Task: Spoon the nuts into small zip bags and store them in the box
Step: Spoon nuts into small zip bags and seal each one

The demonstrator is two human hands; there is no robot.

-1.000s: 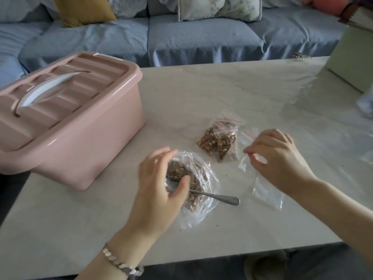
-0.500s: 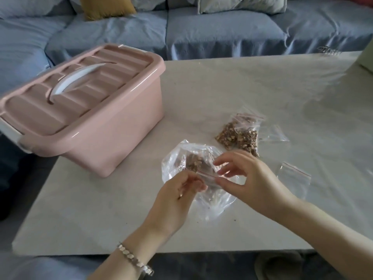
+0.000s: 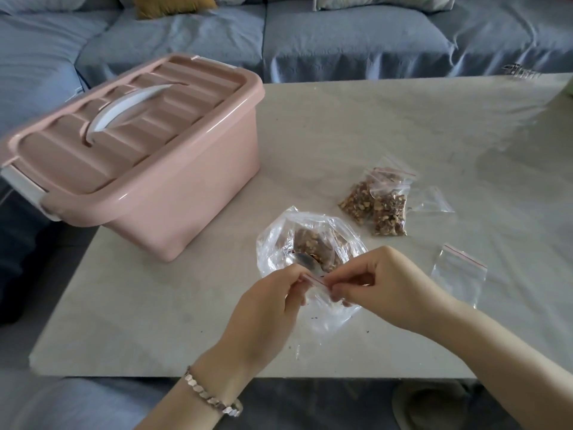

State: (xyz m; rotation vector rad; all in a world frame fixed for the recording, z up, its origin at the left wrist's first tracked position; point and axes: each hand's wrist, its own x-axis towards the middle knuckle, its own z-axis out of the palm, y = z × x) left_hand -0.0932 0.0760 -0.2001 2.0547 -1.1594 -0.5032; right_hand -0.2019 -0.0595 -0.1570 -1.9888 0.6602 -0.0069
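Clear zip bag (image 3: 314, 279) is pinched at its seal by left hand (image 3: 266, 302) & right hand (image 3: 381, 290), right of the pink box (image 3: 139, 156); nuts (image 3: 313, 243) w/ spoon (image 3: 305, 260) lie nearer it. Step: opening bag; next prob. needs a hand freed for spoon.

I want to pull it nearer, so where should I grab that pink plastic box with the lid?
Probably the white arched handle centred on the pink plastic box lid, reached from above: it bridges a recess, leaving finger room, and the white latch looks shut.

Box (image 3: 148, 169) left on table (image 3: 341, 119), nut bag (image 3: 310, 243) before it, filled bags (image 3: 376, 203) right, sofa (image 3: 310, 41) behind
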